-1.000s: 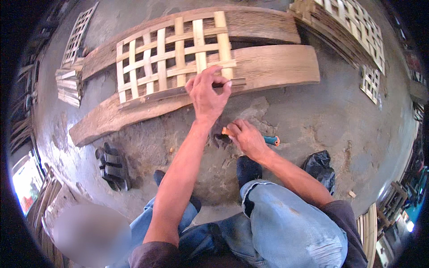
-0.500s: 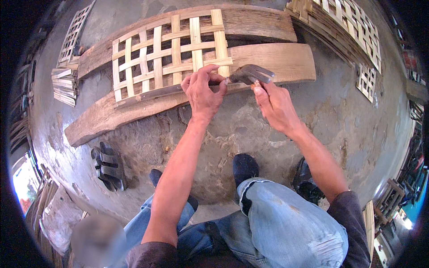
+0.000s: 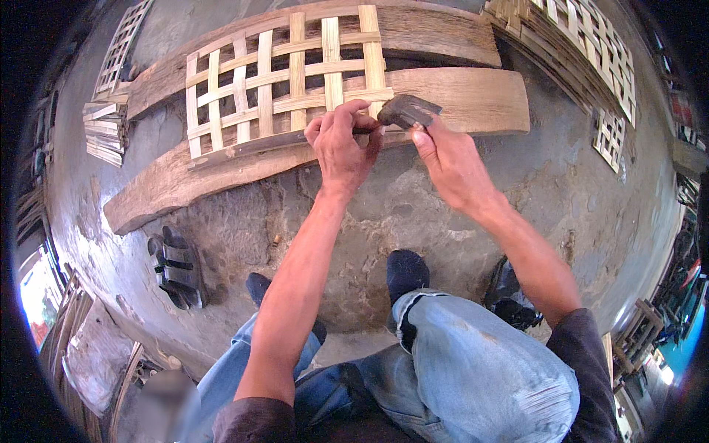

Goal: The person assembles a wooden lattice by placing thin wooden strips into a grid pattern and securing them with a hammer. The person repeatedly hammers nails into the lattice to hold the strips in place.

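Note:
My right hand [image 3: 459, 164] grips a claw hammer [image 3: 408, 112] by its handle, most of which the hand hides. The hammer head is right by the fingertips of my left hand [image 3: 343, 144], whose thumb and forefinger are pinched together. Whatever lies in that pinch is too small or hidden to make out. Under the left hand runs a narrow dark strip [image 3: 255, 147] along the near edge of a woven lattice of pale, bamboo-like slats [image 3: 298, 68]. The lattice rests across two thick wooden planks, the nearer plank [image 3: 473, 100] and the farther plank [image 3: 436, 33].
Stacked woven lattices [image 3: 583, 44] lie at the far right, with a small lattice piece [image 3: 610, 140] below them. Another lattice [image 3: 124, 44] and bundled slats [image 3: 105, 131] are at the far left. Sandals [image 3: 177, 267] sit on the worn concrete floor near my feet.
The hammer head has come slightly down and left, closer to my left fingertips. The whole view has shifted a little; my left hand keeps its pinch at the lattice's near right corner.

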Demonstrator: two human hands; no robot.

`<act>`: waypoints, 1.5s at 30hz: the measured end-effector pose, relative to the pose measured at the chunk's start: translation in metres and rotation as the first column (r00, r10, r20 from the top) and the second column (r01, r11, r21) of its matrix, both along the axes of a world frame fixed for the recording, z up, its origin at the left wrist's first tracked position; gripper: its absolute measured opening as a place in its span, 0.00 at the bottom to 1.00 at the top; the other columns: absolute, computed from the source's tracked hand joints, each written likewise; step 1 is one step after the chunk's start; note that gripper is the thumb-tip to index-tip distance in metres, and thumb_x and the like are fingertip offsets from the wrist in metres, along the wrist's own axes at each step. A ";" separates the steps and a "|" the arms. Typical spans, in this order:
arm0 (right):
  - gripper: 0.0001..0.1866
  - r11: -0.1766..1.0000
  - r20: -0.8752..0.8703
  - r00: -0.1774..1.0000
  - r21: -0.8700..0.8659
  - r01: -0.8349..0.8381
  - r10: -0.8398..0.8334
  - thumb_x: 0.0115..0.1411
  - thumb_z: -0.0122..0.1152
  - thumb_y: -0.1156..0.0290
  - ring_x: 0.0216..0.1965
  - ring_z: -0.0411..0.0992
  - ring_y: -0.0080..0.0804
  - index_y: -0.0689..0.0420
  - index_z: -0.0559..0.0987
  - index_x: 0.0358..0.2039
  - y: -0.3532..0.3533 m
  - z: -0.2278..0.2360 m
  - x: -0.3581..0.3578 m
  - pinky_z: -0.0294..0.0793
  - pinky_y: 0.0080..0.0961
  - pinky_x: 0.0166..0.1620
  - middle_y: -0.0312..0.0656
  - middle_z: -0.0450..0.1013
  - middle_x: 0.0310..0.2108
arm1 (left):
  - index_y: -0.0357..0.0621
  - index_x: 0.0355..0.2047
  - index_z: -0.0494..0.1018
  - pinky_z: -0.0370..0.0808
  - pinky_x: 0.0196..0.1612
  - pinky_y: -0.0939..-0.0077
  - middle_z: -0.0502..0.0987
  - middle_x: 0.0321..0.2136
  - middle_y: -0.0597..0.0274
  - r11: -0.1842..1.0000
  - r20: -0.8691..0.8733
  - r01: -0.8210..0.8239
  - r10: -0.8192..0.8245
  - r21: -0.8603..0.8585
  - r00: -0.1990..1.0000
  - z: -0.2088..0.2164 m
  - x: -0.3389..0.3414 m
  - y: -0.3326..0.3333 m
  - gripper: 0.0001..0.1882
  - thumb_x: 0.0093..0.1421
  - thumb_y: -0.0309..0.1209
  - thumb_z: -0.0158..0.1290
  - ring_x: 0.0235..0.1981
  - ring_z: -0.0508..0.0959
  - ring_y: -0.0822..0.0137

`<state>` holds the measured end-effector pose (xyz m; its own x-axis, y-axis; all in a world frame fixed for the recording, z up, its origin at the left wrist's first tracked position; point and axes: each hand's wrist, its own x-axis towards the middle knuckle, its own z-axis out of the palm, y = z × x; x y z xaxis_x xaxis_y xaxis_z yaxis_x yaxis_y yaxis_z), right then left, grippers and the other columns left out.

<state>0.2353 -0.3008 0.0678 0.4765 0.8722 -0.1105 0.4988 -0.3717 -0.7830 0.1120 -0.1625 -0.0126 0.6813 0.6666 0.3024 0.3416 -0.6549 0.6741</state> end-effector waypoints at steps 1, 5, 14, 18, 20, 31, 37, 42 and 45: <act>0.16 1.000 0.013 1.000 0.006 0.012 -0.012 0.71 0.44 0.61 0.35 0.70 0.68 0.63 0.68 0.40 -0.002 0.002 0.000 0.66 0.54 0.34 0.62 0.71 0.29 | 0.52 0.46 0.72 0.61 0.51 0.66 0.82 0.27 0.74 1.000 0.023 -0.005 0.005 0.001 1.000 -0.001 0.001 -0.001 0.25 0.46 0.28 0.66 0.39 0.78 0.67; 0.15 0.999 0.002 1.000 -0.032 0.005 -0.005 0.71 0.45 0.61 0.35 0.70 0.68 0.63 0.67 0.42 0.003 0.003 -0.001 0.66 0.54 0.34 0.62 0.71 0.28 | 0.51 0.46 0.72 0.61 0.51 0.65 0.82 0.28 0.74 1.000 0.009 -0.004 0.004 0.005 1.000 0.001 0.001 0.001 0.24 0.47 0.30 0.66 0.39 0.78 0.66; 0.15 0.995 -0.029 0.998 -0.079 0.053 -0.055 0.70 0.46 0.62 0.35 0.71 0.65 0.62 0.69 0.45 -0.008 -0.001 -0.005 0.67 0.52 0.34 0.60 0.72 0.31 | 0.53 0.47 0.72 0.61 0.53 0.65 0.81 0.28 0.75 1.000 0.022 -0.002 0.003 -0.024 1.000 0.000 -0.002 -0.001 0.24 0.48 0.31 0.65 0.41 0.77 0.67; 0.16 0.977 -0.054 0.977 0.043 0.208 -0.206 0.70 0.47 0.63 0.28 0.70 0.47 0.63 0.71 0.48 -0.029 0.007 -0.013 0.69 0.39 0.32 0.50 0.70 0.26 | 0.52 0.49 0.72 0.63 0.54 0.63 0.80 0.34 0.70 0.996 -0.004 0.071 -0.071 -0.055 0.997 0.008 -0.004 0.003 0.25 0.50 0.31 0.65 0.43 0.77 0.65; 0.18 0.956 -0.151 0.948 0.046 0.291 -0.281 0.71 0.47 0.61 0.22 0.67 0.22 0.65 0.73 0.47 -0.038 0.001 -0.016 0.67 0.25 0.27 0.37 0.67 0.21 | 0.50 0.48 0.73 0.66 0.53 0.63 0.79 0.37 0.66 0.992 0.025 0.105 -0.103 -0.071 0.994 0.012 -0.007 0.007 0.23 0.50 0.30 0.65 0.43 0.77 0.62; 0.12 0.988 -0.101 0.984 0.044 0.151 -0.146 0.68 0.50 0.66 0.30 0.72 0.51 0.62 0.70 0.46 -0.035 0.013 -0.021 0.70 0.40 0.36 0.52 0.71 0.28 | 0.46 0.35 0.79 0.74 0.44 0.64 0.78 0.35 0.60 0.907 -0.115 0.405 -0.417 -0.112 0.902 0.020 -0.019 0.064 0.08 0.54 0.31 0.62 0.40 0.77 0.57; 0.15 0.996 -0.018 0.996 0.001 0.090 -0.090 0.71 0.46 0.62 0.35 0.72 0.63 0.64 0.69 0.41 -0.017 0.010 -0.019 0.69 0.48 0.35 0.59 0.73 0.29 | 0.47 0.34 0.79 0.74 0.42 0.65 0.78 0.34 0.63 0.910 -0.151 0.395 -0.411 -0.129 0.899 0.018 -0.018 0.065 0.09 0.53 0.33 0.63 0.39 0.77 0.59; 0.15 0.996 0.005 0.996 -0.017 0.088 -0.088 0.71 0.45 0.62 0.32 0.72 0.65 0.64 0.68 0.38 -0.007 0.006 -0.013 0.67 0.50 0.32 0.60 0.71 0.25 | 0.48 0.34 0.79 0.74 0.41 0.66 0.77 0.33 0.63 0.915 -0.177 0.396 -0.404 -0.082 0.897 0.017 -0.019 0.066 0.09 0.53 0.34 0.63 0.37 0.77 0.59; 0.14 0.994 -0.008 0.994 -0.002 0.113 -0.113 0.71 0.46 0.63 0.30 0.71 0.65 0.63 0.68 0.37 -0.002 0.007 -0.011 0.66 0.51 0.30 0.59 0.70 0.23 | 0.48 0.33 0.79 0.74 0.40 0.66 0.77 0.33 0.63 0.910 -0.178 0.402 -0.415 -0.103 0.892 0.017 -0.018 0.066 0.08 0.53 0.34 0.63 0.37 0.77 0.59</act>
<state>0.2243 -0.3031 0.0745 0.5715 0.8124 -0.1161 0.4473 -0.4270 -0.7859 0.0936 -0.0968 0.0044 0.9380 0.3301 0.1058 0.1796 -0.7237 0.6663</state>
